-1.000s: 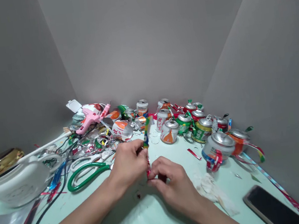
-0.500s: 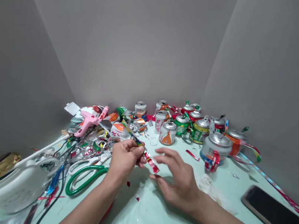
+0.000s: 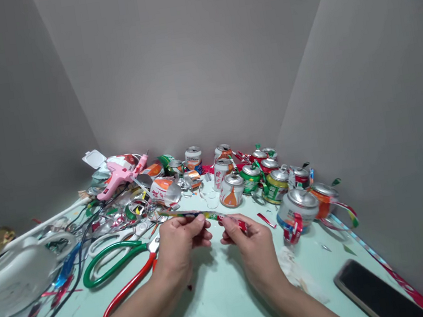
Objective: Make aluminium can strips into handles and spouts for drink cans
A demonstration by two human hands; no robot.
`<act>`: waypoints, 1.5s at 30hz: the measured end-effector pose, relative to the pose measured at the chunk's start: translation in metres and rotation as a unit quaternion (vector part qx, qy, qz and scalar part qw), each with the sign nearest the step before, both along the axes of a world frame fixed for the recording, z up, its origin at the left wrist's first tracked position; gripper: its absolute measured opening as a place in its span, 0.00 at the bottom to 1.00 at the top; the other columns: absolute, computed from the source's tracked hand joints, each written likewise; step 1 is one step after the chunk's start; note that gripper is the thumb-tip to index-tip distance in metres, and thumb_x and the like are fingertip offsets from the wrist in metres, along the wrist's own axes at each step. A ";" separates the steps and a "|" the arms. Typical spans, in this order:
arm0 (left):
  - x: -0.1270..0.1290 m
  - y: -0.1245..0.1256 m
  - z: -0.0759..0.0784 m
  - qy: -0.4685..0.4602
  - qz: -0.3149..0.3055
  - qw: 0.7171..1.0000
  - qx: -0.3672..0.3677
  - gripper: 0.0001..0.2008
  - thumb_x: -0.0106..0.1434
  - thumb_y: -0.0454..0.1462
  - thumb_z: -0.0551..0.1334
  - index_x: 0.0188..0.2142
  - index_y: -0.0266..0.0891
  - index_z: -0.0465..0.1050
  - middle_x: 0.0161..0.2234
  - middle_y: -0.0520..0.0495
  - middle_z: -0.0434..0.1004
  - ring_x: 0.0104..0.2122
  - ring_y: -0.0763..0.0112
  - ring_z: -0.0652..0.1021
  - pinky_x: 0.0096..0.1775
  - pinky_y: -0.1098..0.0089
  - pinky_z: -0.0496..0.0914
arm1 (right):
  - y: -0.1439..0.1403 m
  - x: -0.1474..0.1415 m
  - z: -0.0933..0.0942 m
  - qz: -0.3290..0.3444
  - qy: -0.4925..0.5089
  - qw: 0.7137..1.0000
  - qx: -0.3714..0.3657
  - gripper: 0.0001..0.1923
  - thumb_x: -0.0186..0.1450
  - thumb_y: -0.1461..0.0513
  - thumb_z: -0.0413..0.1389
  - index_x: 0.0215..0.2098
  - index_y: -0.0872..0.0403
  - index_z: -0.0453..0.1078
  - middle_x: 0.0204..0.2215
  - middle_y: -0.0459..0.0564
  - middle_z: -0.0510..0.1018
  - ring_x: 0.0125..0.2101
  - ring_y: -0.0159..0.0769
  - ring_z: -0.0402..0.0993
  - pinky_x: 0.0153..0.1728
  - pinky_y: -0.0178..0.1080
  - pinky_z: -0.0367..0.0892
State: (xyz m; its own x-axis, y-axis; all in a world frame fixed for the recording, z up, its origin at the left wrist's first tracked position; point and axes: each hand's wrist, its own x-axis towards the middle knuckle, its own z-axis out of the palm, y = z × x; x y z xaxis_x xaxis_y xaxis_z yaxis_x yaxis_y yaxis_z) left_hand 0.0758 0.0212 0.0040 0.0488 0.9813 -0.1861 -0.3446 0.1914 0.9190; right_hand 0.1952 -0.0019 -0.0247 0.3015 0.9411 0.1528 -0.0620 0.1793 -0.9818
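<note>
Both my hands hold one narrow strip cut from a drink can (image 3: 215,215), coloured yellow, green and red. My left hand (image 3: 182,242) pinches it near the middle, and its yellowish end sticks out to the left past the knuckles. The red end is pinched between thumb and fingers of my right hand (image 3: 250,243). The strip lies nearly level above the table. Left of my left forearm are scissors with one green and one red handle (image 3: 129,287). A white-handled pair of scissors (image 3: 108,241) lies behind them.
Several cut-down cans shaped like small pots, one a silver-lidded pot (image 3: 297,209), stand at right. A pink glue gun (image 3: 119,177) rests on metal scraps at back left. A white teapot-like vessel (image 3: 18,277), black cable (image 3: 70,288), phone (image 3: 374,288) and crumpled tissue (image 3: 298,275) lie around.
My right hand has closed on the strip's red end, where before its fingers were apart beside it. The strip has turned from slanting to nearly level. The red scissor handle has come into view.
</note>
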 end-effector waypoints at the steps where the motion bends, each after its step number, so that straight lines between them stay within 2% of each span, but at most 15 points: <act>1: -0.001 0.001 0.000 0.001 0.003 1.000 0.003 0.08 0.43 0.35 0.67 0.19 0.30 0.72 0.18 0.48 0.72 0.17 0.76 0.71 0.19 0.76 0.65 | 0.001 0.001 0.000 0.000 0.026 1.000 -0.009 0.15 0.53 0.52 0.60 0.24 0.56 0.71 0.16 0.42 0.69 0.20 0.30 0.66 0.24 0.35 0.66; 5: -0.002 0.001 0.001 -0.002 -0.013 1.000 -0.004 0.07 0.42 0.33 0.67 0.16 0.29 0.72 0.14 0.48 0.70 0.14 0.79 0.67 0.17 0.77 0.61 | 0.003 0.001 0.002 0.012 0.157 0.986 -0.048 0.17 0.45 0.51 0.65 0.23 0.56 0.70 0.15 0.42 0.69 0.18 0.29 0.66 0.22 0.35 0.67; 9: 0.000 -0.002 0.001 -0.027 -0.052 0.998 -0.021 0.07 0.42 0.34 0.67 0.16 0.29 0.73 0.16 0.46 0.71 0.15 0.79 0.67 0.17 0.77 0.60 | 0.004 0.001 0.008 0.011 0.248 0.967 -0.064 0.19 0.39 0.54 0.68 0.20 0.56 0.68 0.14 0.42 0.69 0.17 0.27 0.64 0.20 0.32 0.66; 12: 0.001 -0.004 -0.001 -0.041 -0.044 0.998 -0.022 0.08 0.43 0.35 0.66 0.17 0.30 0.73 0.17 0.48 0.71 0.16 0.80 0.67 0.19 0.78 0.61 | 0.003 -0.001 0.009 0.029 0.247 0.967 -0.048 0.19 0.40 0.53 0.68 0.21 0.56 0.68 0.15 0.42 0.70 0.18 0.28 0.65 0.20 0.33 0.67; 15: 0.003 -0.006 -0.004 -0.043 -0.040 0.998 -0.024 0.08 0.44 0.36 0.66 0.18 0.30 0.73 0.16 0.48 0.70 0.16 0.80 0.67 0.19 0.77 0.61 | 0.002 -0.003 0.007 0.038 0.200 0.978 -0.046 0.18 0.42 0.53 0.67 0.21 0.57 0.70 0.15 0.43 0.70 0.19 0.28 0.66 0.21 0.33 0.66; 19: 0.005 -0.005 -0.007 -0.035 -0.037 0.998 -0.021 0.10 0.45 0.38 0.66 0.19 0.30 0.73 0.20 0.46 0.73 0.17 0.78 0.68 0.19 0.76 0.62 | 0.004 -0.001 0.004 -0.005 0.180 0.981 -0.067 0.17 0.44 0.53 0.66 0.19 0.57 0.69 0.12 0.42 0.67 0.15 0.26 0.62 0.17 0.31 0.63; 22: 0.002 -0.001 -0.010 -0.004 -0.008 1.000 -0.004 0.09 0.45 0.37 0.66 0.18 0.30 0.72 0.17 0.48 0.71 0.15 0.79 0.67 0.18 0.77 0.60 | 0.005 0.000 0.003 -0.035 0.201 0.975 -0.083 0.17 0.41 0.54 0.67 0.19 0.57 0.70 0.14 0.43 0.70 0.14 0.26 0.62 0.14 0.31 0.61; 25: 0.000 0.005 -0.014 0.040 0.036 0.999 0.008 0.08 0.44 0.35 0.66 0.17 0.31 0.70 0.13 0.52 0.68 0.13 0.81 0.64 0.16 0.77 0.56 | 0.002 -0.002 0.001 -0.049 0.195 0.977 -0.066 0.16 0.40 0.55 0.67 0.20 0.58 0.71 0.16 0.44 0.72 0.16 0.27 0.64 0.15 0.30 0.62; 28: 0.000 0.006 -0.015 0.068 0.057 0.996 0.019 0.08 0.45 0.36 0.65 0.18 0.32 0.69 0.14 0.53 0.68 0.13 0.82 0.62 0.15 0.78 0.53 | 0.001 -0.005 0.001 -0.055 0.192 0.979 -0.042 0.15 0.42 0.56 0.67 0.21 0.57 0.71 0.13 0.42 0.70 0.16 0.27 0.65 0.16 0.30 0.64; 34: 0.001 -0.001 -0.007 0.085 -0.042 0.994 0.051 0.11 0.45 0.40 0.65 0.22 0.32 0.72 0.19 0.50 0.71 0.17 0.77 0.67 0.19 0.75 0.59 | 0.008 0.003 0.010 -0.060 0.253 0.963 -0.068 0.19 0.39 0.54 0.69 0.22 0.57 0.71 0.19 0.43 0.75 0.23 0.31 0.75 0.21 0.30 0.69; 38: -0.002 -0.001 -0.005 0.142 -0.073 0.986 0.050 0.11 0.47 0.41 0.64 0.21 0.33 0.72 0.16 0.52 0.67 0.17 0.77 0.65 0.20 0.75 0.57 | 0.014 0.013 0.012 -0.054 0.244 0.965 -0.075 0.21 0.38 0.53 0.69 0.22 0.58 0.69 0.18 0.44 0.75 0.22 0.33 0.75 0.19 0.30 0.70; 42: -0.005 0.002 -0.006 0.247 -0.111 0.962 0.046 0.13 0.51 0.42 0.60 0.20 0.33 0.72 0.18 0.50 0.69 0.19 0.76 0.65 0.22 0.74 0.57 | 0.019 0.017 0.009 -0.033 0.236 0.968 -0.084 0.22 0.37 0.53 0.69 0.22 0.59 0.69 0.17 0.44 0.75 0.21 0.30 0.73 0.20 0.29 0.70; 45: -0.002 -0.001 -0.007 0.309 -0.161 0.936 0.039 0.12 0.50 0.40 0.59 0.16 0.34 0.71 0.14 0.52 0.64 0.18 0.76 0.63 0.22 0.74 0.55 | 0.020 0.018 0.007 -0.030 0.250 0.964 -0.080 0.22 0.38 0.53 0.69 0.22 0.59 0.69 0.15 0.41 0.72 0.18 0.25 0.69 0.20 0.28 0.70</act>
State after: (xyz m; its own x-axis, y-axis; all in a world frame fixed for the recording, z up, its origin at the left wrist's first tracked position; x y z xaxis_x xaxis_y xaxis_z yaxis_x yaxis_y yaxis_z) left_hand 0.0741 0.0200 -0.0034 0.2508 0.9463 -0.2040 0.3220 0.1172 0.9394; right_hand 0.2131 0.0179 -0.0177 0.3546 0.9192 -0.1713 -0.5293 0.0463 -0.8472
